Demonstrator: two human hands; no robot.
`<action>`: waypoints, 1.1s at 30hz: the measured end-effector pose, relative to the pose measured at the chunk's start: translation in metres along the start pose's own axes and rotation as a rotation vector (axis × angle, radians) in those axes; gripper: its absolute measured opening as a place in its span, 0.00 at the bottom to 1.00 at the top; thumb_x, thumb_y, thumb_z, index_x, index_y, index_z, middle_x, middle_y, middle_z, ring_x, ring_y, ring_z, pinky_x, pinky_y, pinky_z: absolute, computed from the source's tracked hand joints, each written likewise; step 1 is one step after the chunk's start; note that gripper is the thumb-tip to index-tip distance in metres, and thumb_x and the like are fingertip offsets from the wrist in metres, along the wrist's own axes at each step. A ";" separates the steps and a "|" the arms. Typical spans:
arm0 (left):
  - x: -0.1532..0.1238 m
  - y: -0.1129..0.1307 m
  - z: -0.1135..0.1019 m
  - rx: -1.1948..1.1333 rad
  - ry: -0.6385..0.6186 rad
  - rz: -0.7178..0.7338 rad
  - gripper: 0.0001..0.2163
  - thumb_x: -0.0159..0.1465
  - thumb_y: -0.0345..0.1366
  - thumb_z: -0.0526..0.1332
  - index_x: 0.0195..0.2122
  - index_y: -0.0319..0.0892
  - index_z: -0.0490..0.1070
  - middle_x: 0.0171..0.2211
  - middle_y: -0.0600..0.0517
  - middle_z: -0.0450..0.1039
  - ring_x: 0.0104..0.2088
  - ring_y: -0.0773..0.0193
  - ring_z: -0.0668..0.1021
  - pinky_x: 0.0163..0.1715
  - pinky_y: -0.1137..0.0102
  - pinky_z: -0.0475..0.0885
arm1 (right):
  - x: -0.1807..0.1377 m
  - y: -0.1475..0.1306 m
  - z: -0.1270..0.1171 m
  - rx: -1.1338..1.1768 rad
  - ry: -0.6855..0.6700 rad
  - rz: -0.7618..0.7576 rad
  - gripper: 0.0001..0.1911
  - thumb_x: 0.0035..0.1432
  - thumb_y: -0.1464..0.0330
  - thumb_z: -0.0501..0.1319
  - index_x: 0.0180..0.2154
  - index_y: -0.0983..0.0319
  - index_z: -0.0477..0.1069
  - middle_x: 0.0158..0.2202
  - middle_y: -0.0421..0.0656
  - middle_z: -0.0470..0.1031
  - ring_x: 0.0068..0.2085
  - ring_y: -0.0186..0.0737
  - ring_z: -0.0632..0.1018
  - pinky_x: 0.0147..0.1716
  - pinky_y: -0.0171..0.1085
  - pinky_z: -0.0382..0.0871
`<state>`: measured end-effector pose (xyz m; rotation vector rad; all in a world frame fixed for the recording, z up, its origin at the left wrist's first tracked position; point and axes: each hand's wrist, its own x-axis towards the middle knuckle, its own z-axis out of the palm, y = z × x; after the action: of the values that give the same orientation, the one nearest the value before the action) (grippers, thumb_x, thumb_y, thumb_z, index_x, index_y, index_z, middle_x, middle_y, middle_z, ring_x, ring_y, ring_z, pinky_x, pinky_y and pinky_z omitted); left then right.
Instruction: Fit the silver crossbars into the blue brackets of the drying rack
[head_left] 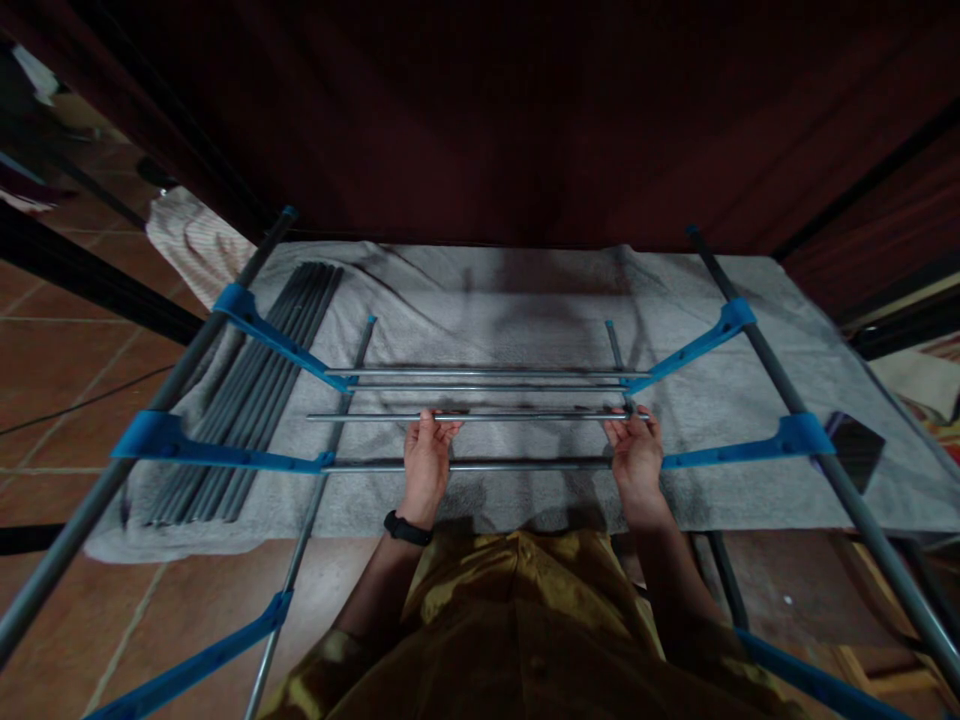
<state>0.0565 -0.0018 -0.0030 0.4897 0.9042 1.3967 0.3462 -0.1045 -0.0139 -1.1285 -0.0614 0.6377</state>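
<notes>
My left hand (425, 462) and my right hand (634, 448) both grip one thin grey metal rod (525, 416), held level across a rack frame. The left hand, with a black band on its wrist, holds the rod near its middle. The right hand holds it near its right end. The frame has grey tubes (150, 400) and blue plastic brackets (277, 340) on both sides. Two more rods (487, 373) lie fitted between the far brackets, and another rod (480, 465) spans the near brackets under my hands.
A grey towel (525, 290) covers the floor under the frame. A bundle of spare grey rods (255, 380) lies on its left part. A dark flat object (855, 445) rests at the right. Terracotta tiles (67, 370) and a dark curtain (487, 110) surround it.
</notes>
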 end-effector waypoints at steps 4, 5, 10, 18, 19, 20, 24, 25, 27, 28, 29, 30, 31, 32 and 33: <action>0.001 0.000 -0.003 0.022 -0.026 0.009 0.20 0.57 0.54 0.71 0.34 0.41 0.72 0.29 0.53 0.78 0.30 0.65 0.81 0.41 0.66 0.75 | 0.000 0.000 0.000 -0.001 0.008 0.007 0.17 0.54 0.69 0.64 0.46 0.54 0.65 0.34 0.33 0.78 0.38 0.33 0.81 0.41 0.35 0.76; 0.001 0.000 -0.003 0.030 -0.034 0.008 0.21 0.58 0.56 0.69 0.36 0.41 0.73 0.28 0.53 0.78 0.30 0.64 0.81 0.41 0.66 0.75 | 0.000 0.000 0.000 -0.002 0.011 0.008 0.17 0.54 0.68 0.65 0.46 0.54 0.65 0.34 0.34 0.78 0.38 0.33 0.81 0.41 0.35 0.76; 0.000 0.001 -0.005 0.015 -0.063 -0.009 0.23 0.62 0.58 0.64 0.43 0.42 0.72 0.31 0.48 0.80 0.34 0.61 0.82 0.44 0.65 0.74 | 0.000 0.000 -0.001 -0.005 0.008 0.006 0.18 0.54 0.67 0.66 0.46 0.54 0.65 0.34 0.34 0.78 0.39 0.34 0.81 0.44 0.37 0.76; -0.001 0.002 -0.006 0.013 -0.074 -0.002 0.22 0.62 0.57 0.64 0.42 0.41 0.73 0.34 0.46 0.80 0.35 0.61 0.82 0.44 0.65 0.74 | 0.002 0.000 -0.001 0.013 0.008 0.014 0.18 0.54 0.69 0.65 0.46 0.54 0.65 0.34 0.34 0.78 0.38 0.33 0.81 0.42 0.36 0.75; -0.001 0.001 -0.006 0.012 -0.072 -0.001 0.22 0.62 0.57 0.64 0.41 0.41 0.72 0.34 0.46 0.80 0.35 0.61 0.82 0.44 0.65 0.74 | 0.002 0.000 -0.001 0.013 0.009 0.014 0.18 0.54 0.69 0.65 0.46 0.54 0.65 0.34 0.34 0.78 0.38 0.33 0.81 0.42 0.36 0.75; 0.000 0.001 -0.006 0.010 -0.070 -0.001 0.22 0.62 0.57 0.64 0.41 0.41 0.72 0.34 0.46 0.80 0.35 0.61 0.82 0.44 0.65 0.74 | 0.002 0.000 -0.001 0.014 0.012 0.013 0.18 0.54 0.69 0.65 0.46 0.54 0.65 0.33 0.34 0.78 0.38 0.33 0.81 0.42 0.36 0.75; 0.000 0.000 -0.007 0.001 -0.060 -0.004 0.22 0.62 0.57 0.65 0.39 0.41 0.72 0.33 0.47 0.80 0.35 0.61 0.82 0.44 0.65 0.74 | 0.001 -0.001 -0.001 0.021 0.008 0.015 0.17 0.54 0.68 0.65 0.45 0.55 0.65 0.32 0.34 0.77 0.38 0.34 0.81 0.43 0.37 0.75; 0.000 0.000 -0.007 0.002 -0.057 -0.006 0.22 0.62 0.57 0.65 0.39 0.41 0.72 0.32 0.48 0.79 0.35 0.62 0.82 0.44 0.65 0.74 | 0.001 -0.001 -0.001 0.021 0.009 0.016 0.17 0.54 0.68 0.65 0.45 0.55 0.66 0.33 0.34 0.77 0.38 0.34 0.81 0.44 0.37 0.75; 0.000 0.001 -0.007 0.004 -0.053 -0.007 0.22 0.62 0.57 0.65 0.38 0.41 0.72 0.33 0.47 0.80 0.35 0.62 0.82 0.44 0.65 0.74 | 0.001 -0.001 -0.001 0.016 0.006 0.019 0.17 0.54 0.68 0.65 0.45 0.55 0.66 0.33 0.34 0.77 0.38 0.34 0.81 0.44 0.38 0.75; 0.000 0.001 -0.006 0.004 -0.052 -0.005 0.22 0.61 0.58 0.65 0.38 0.41 0.72 0.33 0.47 0.80 0.35 0.62 0.82 0.44 0.65 0.74 | 0.001 -0.001 -0.001 0.014 0.005 0.020 0.16 0.54 0.68 0.65 0.45 0.55 0.66 0.34 0.34 0.77 0.38 0.34 0.81 0.44 0.38 0.75; 0.000 0.001 -0.006 0.004 -0.052 -0.004 0.22 0.61 0.58 0.65 0.38 0.41 0.72 0.33 0.47 0.80 0.35 0.62 0.82 0.43 0.65 0.74 | 0.001 -0.001 -0.002 0.013 0.002 0.020 0.16 0.54 0.68 0.65 0.45 0.55 0.66 0.33 0.34 0.77 0.38 0.34 0.81 0.44 0.38 0.75; 0.000 0.001 -0.006 0.004 -0.051 -0.004 0.22 0.61 0.58 0.65 0.38 0.41 0.72 0.33 0.47 0.80 0.35 0.62 0.82 0.43 0.66 0.75 | 0.001 -0.001 -0.002 0.013 -0.001 0.020 0.16 0.54 0.68 0.65 0.45 0.54 0.66 0.33 0.34 0.77 0.38 0.34 0.81 0.44 0.38 0.75; 0.000 0.001 -0.006 0.004 -0.048 -0.004 0.22 0.61 0.58 0.65 0.38 0.41 0.72 0.32 0.47 0.80 0.34 0.62 0.82 0.43 0.66 0.75 | 0.001 -0.001 -0.002 0.015 -0.005 0.019 0.16 0.54 0.68 0.65 0.45 0.54 0.66 0.33 0.33 0.77 0.38 0.34 0.81 0.44 0.38 0.75; 0.000 0.001 -0.006 0.004 -0.044 -0.003 0.22 0.61 0.58 0.65 0.37 0.41 0.72 0.32 0.48 0.80 0.34 0.62 0.82 0.43 0.66 0.75 | 0.001 -0.001 -0.002 0.016 -0.008 0.019 0.16 0.54 0.68 0.65 0.44 0.54 0.66 0.33 0.33 0.77 0.38 0.33 0.81 0.43 0.37 0.76; 0.001 0.001 -0.005 0.004 -0.039 -0.002 0.22 0.61 0.58 0.65 0.37 0.41 0.72 0.32 0.48 0.79 0.34 0.62 0.82 0.43 0.66 0.75 | 0.002 -0.001 -0.002 0.016 -0.009 0.019 0.15 0.54 0.68 0.65 0.44 0.54 0.66 0.33 0.33 0.77 0.37 0.33 0.81 0.43 0.37 0.76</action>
<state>0.0519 -0.0023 -0.0059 0.5170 0.8758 1.3789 0.3486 -0.1055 -0.0144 -1.1119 -0.0529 0.6595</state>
